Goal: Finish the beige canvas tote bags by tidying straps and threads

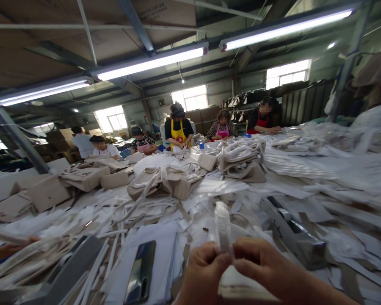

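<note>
My left hand (200, 271) is closed, with thumb and fingers pinching the lower part of a clear plastic-wrapped strip (222, 222). The strip stands nearly upright, and its contents are too blurred to tell. From the other side my right hand (262, 264) pinches the strip's lower edge, thumb and fingertips together. Below both hands lies a pale cream item (241, 293), partly hidden by them. A dark smartphone (140, 271) rests on a stack of white paper (168, 243) left of my left hand. A grey tape dispenser (294, 233) sits beyond my right hand.
Beige handbags (165, 180) stand across the middle of the table amid paper scraps and straps. Another grey dispenser (73, 271) is at the lower left, near another person's hand (17, 248). Several people work along the far side. Plastic film (320, 135) is heaped at the right.
</note>
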{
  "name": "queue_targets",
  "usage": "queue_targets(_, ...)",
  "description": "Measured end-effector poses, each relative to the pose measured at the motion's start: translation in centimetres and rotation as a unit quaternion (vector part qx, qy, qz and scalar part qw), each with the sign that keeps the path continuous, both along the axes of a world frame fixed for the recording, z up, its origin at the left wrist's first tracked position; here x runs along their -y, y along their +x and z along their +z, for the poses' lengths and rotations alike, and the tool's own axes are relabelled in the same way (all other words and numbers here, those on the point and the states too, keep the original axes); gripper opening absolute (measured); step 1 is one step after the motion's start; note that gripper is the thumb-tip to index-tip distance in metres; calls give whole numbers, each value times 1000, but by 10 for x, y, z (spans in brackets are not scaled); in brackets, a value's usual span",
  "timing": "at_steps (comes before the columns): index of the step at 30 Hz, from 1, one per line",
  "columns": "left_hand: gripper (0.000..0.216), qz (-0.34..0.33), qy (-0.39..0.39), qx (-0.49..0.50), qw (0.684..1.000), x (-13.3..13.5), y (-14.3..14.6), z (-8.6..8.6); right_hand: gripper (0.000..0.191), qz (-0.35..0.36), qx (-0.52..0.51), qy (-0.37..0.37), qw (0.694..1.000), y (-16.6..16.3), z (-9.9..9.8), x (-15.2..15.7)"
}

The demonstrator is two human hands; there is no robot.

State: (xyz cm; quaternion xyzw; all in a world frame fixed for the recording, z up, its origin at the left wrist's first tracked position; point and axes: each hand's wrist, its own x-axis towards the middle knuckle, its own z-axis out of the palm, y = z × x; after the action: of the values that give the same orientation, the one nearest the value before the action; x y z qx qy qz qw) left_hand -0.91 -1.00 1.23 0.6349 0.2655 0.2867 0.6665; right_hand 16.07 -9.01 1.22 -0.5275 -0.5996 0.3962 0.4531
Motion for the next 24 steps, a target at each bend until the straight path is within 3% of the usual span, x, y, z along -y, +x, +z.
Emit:
queue_targets(1, 25, -10, 92, -7, 996, 0, -1, 1, 48, 13, -90, -64, 994, 2, 1, -1)
queue_targets(3, 20, -32, 243, -4, 970, 1, -3, 1, 53, 17, -257, -161, 953, 3, 3, -3)
queue_targets(6, 22, -27, 329, 1, 944, -1, -4, -1, 50, -29, -374, -191, 907, -3, 6, -6)
queue_targets(8, 28, -30, 255, -25, 966, -4, -4, -2, 45, -50, -343, -167, 923, -9, 7, -8)
queue_targets(10, 40, -61, 80, -43, 994, -8, -3, -2, 38, -66, -221, -107, 967, -13, 5, -8)
queue_targets(12, 49, -68, -100, -38, 992, -10, 0, -2, 31, -84, -50, -22, 995, -17, 0, -8)
queue_targets(14, 50, -19, -180, -24, 983, -11, 7, -1, 27, -96, 95, 63, 989, -19, -8, -6)
queue_targets(17, 45, 38, -139, -27, 989, -8, 14, 1, 31, -78, 184, 130, 971, -17, -15, -4)
queue_targets(19, 40, 28, -84, -26, 996, -7, 13, 4, 28, -46, 155, 104, 981, -10, -15, -4)
queue_targets(22, 30, -25, 6, -27, 999, -11, 7, 6, 44, -13, -13, -72, 997, 5, -12, -9)
queue_targets(24, 22, -40, 88, -55, 994, -16, 5, 3, 54, -33, -157, -197, 967, 11, -12, -14)
